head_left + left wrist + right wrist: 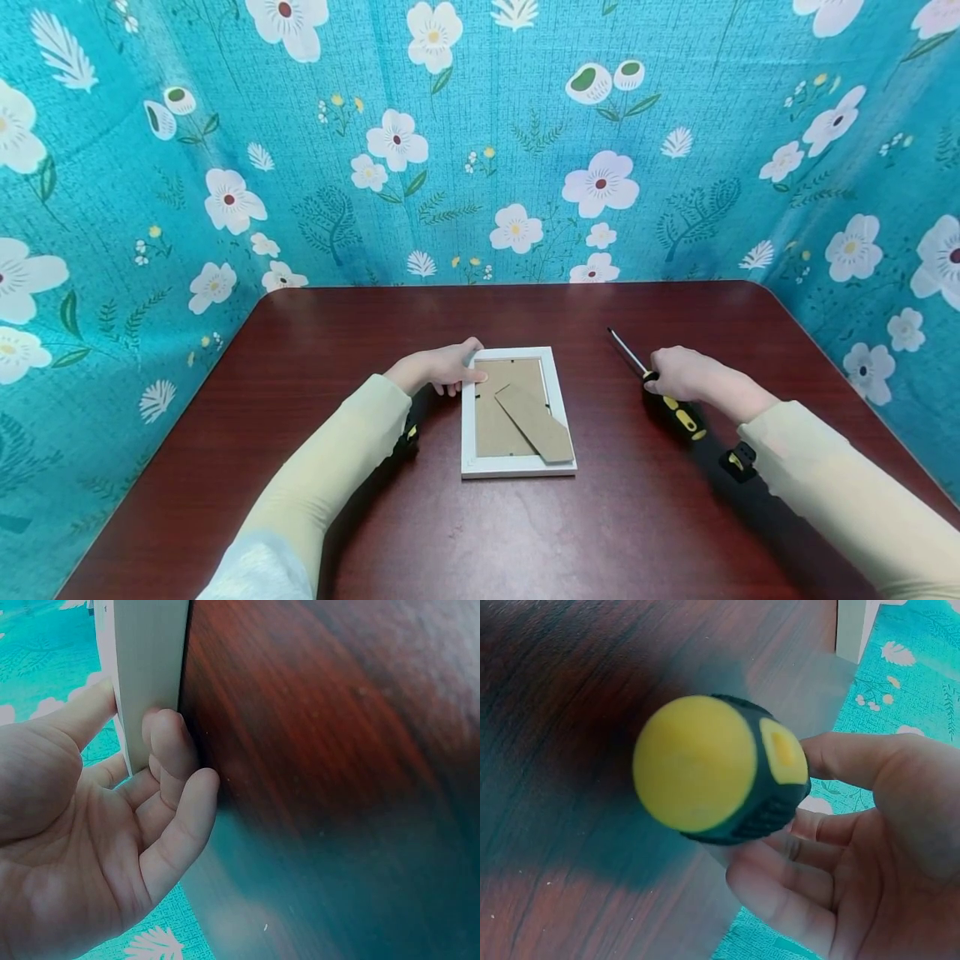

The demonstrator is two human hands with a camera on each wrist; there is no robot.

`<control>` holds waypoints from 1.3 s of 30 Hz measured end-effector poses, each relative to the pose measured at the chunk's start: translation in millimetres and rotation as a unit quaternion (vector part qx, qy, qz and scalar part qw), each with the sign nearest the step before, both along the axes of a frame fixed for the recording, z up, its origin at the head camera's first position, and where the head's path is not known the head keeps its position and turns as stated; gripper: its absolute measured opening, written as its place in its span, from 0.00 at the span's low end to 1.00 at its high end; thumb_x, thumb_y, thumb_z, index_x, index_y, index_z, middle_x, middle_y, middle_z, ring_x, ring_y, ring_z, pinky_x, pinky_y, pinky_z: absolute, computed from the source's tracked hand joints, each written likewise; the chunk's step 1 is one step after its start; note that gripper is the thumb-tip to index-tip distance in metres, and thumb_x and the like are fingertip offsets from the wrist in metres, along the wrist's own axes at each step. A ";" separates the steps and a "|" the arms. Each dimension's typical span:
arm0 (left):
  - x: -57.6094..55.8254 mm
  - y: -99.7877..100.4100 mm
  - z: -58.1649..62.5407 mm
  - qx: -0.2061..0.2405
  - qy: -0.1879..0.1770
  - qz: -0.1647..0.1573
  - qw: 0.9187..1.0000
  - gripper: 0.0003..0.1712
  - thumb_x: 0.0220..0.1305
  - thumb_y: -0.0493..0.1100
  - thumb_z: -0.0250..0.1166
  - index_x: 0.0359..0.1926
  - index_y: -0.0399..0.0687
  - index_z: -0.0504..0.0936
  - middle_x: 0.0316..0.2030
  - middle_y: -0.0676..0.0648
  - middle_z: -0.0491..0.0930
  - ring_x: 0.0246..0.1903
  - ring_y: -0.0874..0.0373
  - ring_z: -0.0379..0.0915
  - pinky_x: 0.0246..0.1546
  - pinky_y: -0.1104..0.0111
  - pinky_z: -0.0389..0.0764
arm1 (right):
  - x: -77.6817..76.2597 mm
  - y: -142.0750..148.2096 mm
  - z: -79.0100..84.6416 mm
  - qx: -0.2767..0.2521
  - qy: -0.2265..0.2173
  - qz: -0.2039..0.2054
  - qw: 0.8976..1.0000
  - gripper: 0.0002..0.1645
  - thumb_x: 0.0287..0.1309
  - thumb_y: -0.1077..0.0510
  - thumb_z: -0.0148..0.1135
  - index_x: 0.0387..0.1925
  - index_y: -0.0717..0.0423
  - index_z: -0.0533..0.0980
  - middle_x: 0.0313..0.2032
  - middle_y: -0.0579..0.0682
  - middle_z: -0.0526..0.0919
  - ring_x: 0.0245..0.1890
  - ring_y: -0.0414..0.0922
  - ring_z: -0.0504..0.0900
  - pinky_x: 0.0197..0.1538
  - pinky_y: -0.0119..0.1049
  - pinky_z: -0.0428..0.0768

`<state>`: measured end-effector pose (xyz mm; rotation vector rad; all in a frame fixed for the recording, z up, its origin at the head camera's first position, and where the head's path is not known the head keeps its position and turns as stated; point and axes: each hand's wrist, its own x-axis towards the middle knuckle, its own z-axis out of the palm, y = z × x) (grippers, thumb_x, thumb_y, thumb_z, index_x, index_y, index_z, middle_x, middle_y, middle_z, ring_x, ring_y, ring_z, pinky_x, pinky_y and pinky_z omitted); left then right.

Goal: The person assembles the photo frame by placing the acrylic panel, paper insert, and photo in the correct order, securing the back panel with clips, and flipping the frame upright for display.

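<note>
A white picture frame (517, 468) lies face down on the dark red table (405, 533). Its brown backing board (491, 429) faces up, with a slanted easel stand (534, 423) and small dark tabs along the inner edges. My left hand (442, 367) grips the frame's upper left side, thumb on top; in the left wrist view the other fingers curl by the white edge (146, 671). To the right of the frame, my right hand (678, 372) holds a black and yellow screwdriver (684, 419), its shaft pointing to the far left. The yellow handle end (694, 765) faces the right wrist camera.
A turquoise flowered cloth (480, 150) hangs behind the table and along both sides. Dark straps with small devices sit at both wrists, the right one (741, 462) close above the tabletop.
</note>
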<state>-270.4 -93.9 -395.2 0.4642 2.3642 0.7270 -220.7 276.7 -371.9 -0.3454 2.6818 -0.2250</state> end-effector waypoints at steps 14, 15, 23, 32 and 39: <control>-1.3 0.3 -2.6 -0.002 0.003 -0.001 1.000 0.30 0.71 0.50 0.58 0.66 0.50 0.55 0.26 0.44 0.73 0.21 0.55 0.71 0.22 0.66 0.74 | 1.1 0.9 -3.6 -0.004 -0.022 -0.013 1.000 0.11 0.64 0.56 0.61 0.30 0.59 0.73 0.21 0.50 0.70 0.18 0.43 0.69 0.23 0.34 0.67; -1.1 0.4 -2.4 -0.002 0.005 0.000 1.000 0.30 0.71 0.50 0.58 0.66 0.50 0.55 0.26 0.44 0.73 0.21 0.55 0.71 0.22 0.66 0.74 | 1.0 0.9 -3.6 -0.004 -0.023 -0.014 1.000 0.11 0.64 0.56 0.61 0.30 0.59 0.73 0.21 0.50 0.70 0.18 0.43 0.69 0.23 0.34 0.67; 1.0 0.6 -0.6 -0.004 0.008 0.002 1.000 0.30 0.70 0.50 0.59 0.66 0.50 0.56 0.26 0.43 0.73 0.22 0.55 0.72 0.23 0.65 0.75 | 1.9 0.0 -5.0 -0.009 -0.020 -0.024 0.999 0.12 0.63 0.55 0.62 0.31 0.59 0.74 0.22 0.50 0.72 0.19 0.44 0.72 0.23 0.35 0.71; 0.5 0.5 -0.8 -0.005 0.013 -0.001 1.000 0.31 0.70 0.51 0.59 0.65 0.49 0.56 0.27 0.43 0.73 0.22 0.55 0.72 0.24 0.65 0.76 | -0.4 -5.6 -0.3 0.031 0.030 -0.017 0.999 0.15 0.63 0.48 0.62 0.31 0.57 0.76 0.23 0.49 0.74 0.23 0.45 0.72 0.26 0.38 0.70; 0.4 -0.5 0.0 -0.004 0.009 -0.006 1.000 0.31 0.71 0.50 0.59 0.66 0.49 0.55 0.26 0.43 0.73 0.21 0.55 0.71 0.22 0.65 0.76 | -2.5 -12.8 5.2 0.043 0.067 -0.021 0.997 0.16 0.63 0.49 0.61 0.34 0.60 0.75 0.24 0.49 0.75 0.24 0.46 0.73 0.27 0.40 0.73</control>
